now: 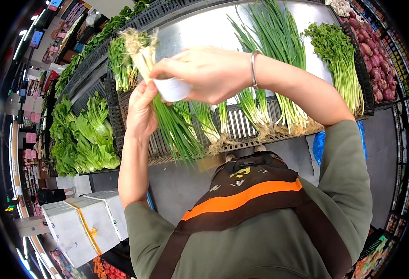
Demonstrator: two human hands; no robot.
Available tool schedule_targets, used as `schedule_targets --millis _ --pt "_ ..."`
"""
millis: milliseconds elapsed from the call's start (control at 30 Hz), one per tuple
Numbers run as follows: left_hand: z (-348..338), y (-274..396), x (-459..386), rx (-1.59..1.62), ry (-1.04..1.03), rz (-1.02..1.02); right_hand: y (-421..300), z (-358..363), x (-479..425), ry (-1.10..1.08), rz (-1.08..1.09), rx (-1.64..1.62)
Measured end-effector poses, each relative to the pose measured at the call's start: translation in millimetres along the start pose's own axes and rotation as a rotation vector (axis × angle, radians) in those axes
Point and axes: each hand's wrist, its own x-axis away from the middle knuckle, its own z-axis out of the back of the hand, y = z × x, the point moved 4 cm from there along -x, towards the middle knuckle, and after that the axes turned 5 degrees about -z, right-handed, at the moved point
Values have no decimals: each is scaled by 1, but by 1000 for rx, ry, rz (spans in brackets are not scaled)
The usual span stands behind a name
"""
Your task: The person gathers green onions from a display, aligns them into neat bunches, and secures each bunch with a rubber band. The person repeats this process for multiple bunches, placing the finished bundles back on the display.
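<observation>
A bunch of green onions [178,129] slants in front of me, roots up and green leaves hanging down. My left hand [142,108] grips it around the stems, thumb across the front. A white strip [173,89], paper or tape, curves outward from the stems. My right hand [208,73] pinches this strip near the bunch, and its fingertips are partly hidden behind it. I cannot tell whether the strip goes all the way round. Below my right arm, more green onion bunches [206,120] rest along the black crate edge [239,144].
Taller green onions [277,38] and leafy celery or parsley [335,52] lie on the metal display surface [197,26]. Red onions [375,66] fill the right side. Lettuce [93,136] sits in a left crate. White foam boxes [86,223] stand behind at lower left.
</observation>
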Motion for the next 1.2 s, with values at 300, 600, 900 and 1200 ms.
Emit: schedule_targets --millis 300,600,900,1200 --pt "30 26 4 -43 -167 -36 93 24 102 64 -591 225" --pt "73 58 -35 -1099 -259 -187 86 -36 233 -83 -1029 -212" --pt "124 -99 -12 -1890 -740 -491 66 -135 319 -53 -1176 199" --pt "151 -224 49 -1966 -859 -158 54 -183 359 -341 -1327 315"
